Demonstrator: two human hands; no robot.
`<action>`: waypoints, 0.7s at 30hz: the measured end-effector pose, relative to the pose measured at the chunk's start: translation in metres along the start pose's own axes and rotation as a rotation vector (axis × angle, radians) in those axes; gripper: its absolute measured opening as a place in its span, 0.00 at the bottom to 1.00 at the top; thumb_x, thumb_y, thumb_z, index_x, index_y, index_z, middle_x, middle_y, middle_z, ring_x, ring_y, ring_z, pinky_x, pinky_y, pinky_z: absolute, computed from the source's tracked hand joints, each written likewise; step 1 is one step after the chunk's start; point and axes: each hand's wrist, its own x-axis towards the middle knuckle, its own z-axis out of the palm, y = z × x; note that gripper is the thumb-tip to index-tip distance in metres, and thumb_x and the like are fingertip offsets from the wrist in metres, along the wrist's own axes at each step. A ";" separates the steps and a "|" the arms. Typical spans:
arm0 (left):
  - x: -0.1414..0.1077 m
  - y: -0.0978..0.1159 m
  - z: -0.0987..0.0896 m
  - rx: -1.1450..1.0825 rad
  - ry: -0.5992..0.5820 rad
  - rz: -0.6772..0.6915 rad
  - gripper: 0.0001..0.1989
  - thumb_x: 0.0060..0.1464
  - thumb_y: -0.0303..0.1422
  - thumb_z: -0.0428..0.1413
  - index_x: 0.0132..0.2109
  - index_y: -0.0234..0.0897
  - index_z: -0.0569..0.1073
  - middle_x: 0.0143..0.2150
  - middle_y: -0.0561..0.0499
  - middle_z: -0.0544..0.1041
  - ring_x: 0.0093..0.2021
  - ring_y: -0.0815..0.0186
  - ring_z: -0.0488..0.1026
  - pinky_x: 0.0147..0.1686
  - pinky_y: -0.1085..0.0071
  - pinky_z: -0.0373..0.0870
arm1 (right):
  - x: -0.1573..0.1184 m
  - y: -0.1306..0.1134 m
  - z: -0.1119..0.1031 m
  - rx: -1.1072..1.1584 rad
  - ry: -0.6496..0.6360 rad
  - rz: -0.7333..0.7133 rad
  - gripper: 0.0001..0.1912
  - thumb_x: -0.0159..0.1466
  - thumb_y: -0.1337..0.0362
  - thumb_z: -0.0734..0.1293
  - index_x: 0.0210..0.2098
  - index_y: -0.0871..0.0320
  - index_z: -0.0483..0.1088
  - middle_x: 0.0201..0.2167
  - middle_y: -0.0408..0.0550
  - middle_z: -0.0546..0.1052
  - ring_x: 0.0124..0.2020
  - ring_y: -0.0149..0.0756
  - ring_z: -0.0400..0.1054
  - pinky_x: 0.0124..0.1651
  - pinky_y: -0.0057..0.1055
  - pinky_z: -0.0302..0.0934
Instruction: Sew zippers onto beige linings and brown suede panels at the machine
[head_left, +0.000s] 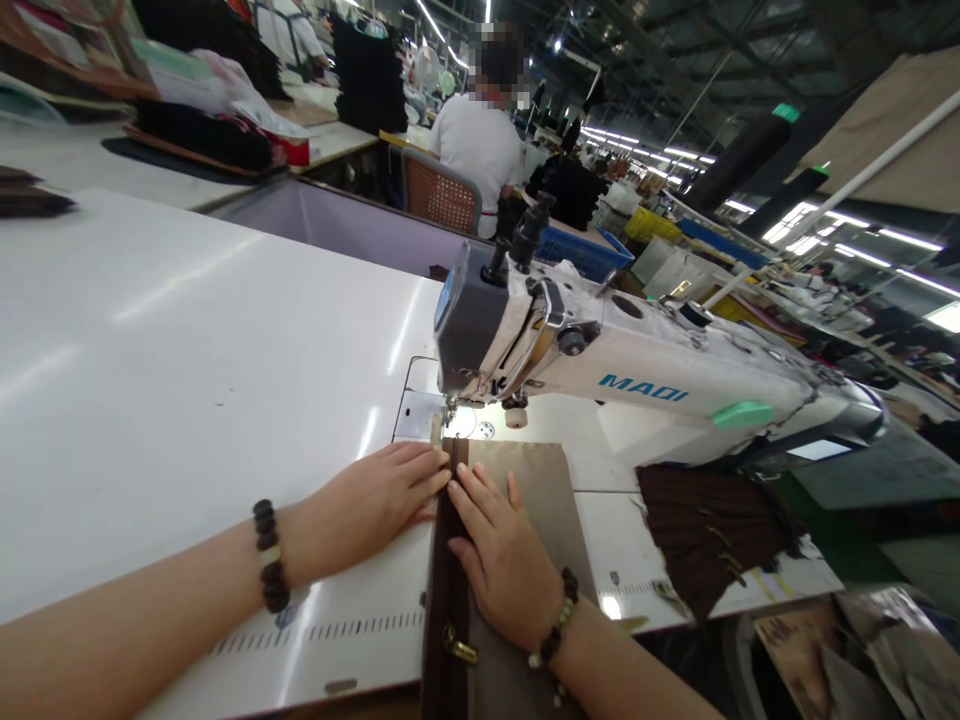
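A brown zipper (pixel 448 560) runs along the left edge of a taupe fabric panel (pixel 540 480), its upper end at the presser foot of a white sewing machine (pixel 645 380). The brass zipper pull (pixel 459 645) hangs near the table's front edge. My left hand (pixel 375 500) lies at the zipper's left side, its fingertips on the tape just below the foot. Flat on the panel and zipper rests my right hand (pixel 499 560), fingers stretched forward and thumb apart. The needle area (pixel 448 408) is lit, and the needle itself is too small to make out.
Brown zippers (pixel 712 530) lie in a bundle on the right of the white table (pixel 187 380). Dark fabric pieces (pixel 202 135) are stacked at the back left. A person in a white shirt (pixel 480 150) sits ahead, beside a blue crate (pixel 581 250).
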 end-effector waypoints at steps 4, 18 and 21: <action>0.001 -0.001 0.000 0.000 0.027 -0.011 0.17 0.65 0.37 0.48 0.51 0.29 0.71 0.51 0.42 0.74 0.52 0.56 0.70 0.52 0.59 0.68 | 0.004 0.001 -0.001 -0.004 -0.016 -0.002 0.26 0.67 0.67 0.55 0.65 0.65 0.55 0.66 0.54 0.53 0.68 0.47 0.44 0.65 0.63 0.42; 0.014 -0.016 -0.006 -0.014 -0.051 -0.122 0.19 0.60 0.38 0.55 0.55 0.32 0.68 0.55 0.42 0.71 0.57 0.54 0.64 0.57 0.58 0.63 | 0.034 0.015 -0.008 0.009 -0.034 0.033 0.27 0.68 0.66 0.55 0.65 0.65 0.54 0.67 0.54 0.52 0.69 0.46 0.44 0.66 0.60 0.41; 0.015 -0.016 -0.006 -0.023 -0.064 -0.135 0.20 0.59 0.37 0.56 0.55 0.32 0.68 0.55 0.42 0.71 0.57 0.54 0.64 0.58 0.58 0.62 | 0.035 0.016 -0.008 0.002 -0.028 0.034 0.26 0.68 0.67 0.56 0.65 0.65 0.54 0.67 0.54 0.53 0.69 0.45 0.44 0.66 0.60 0.41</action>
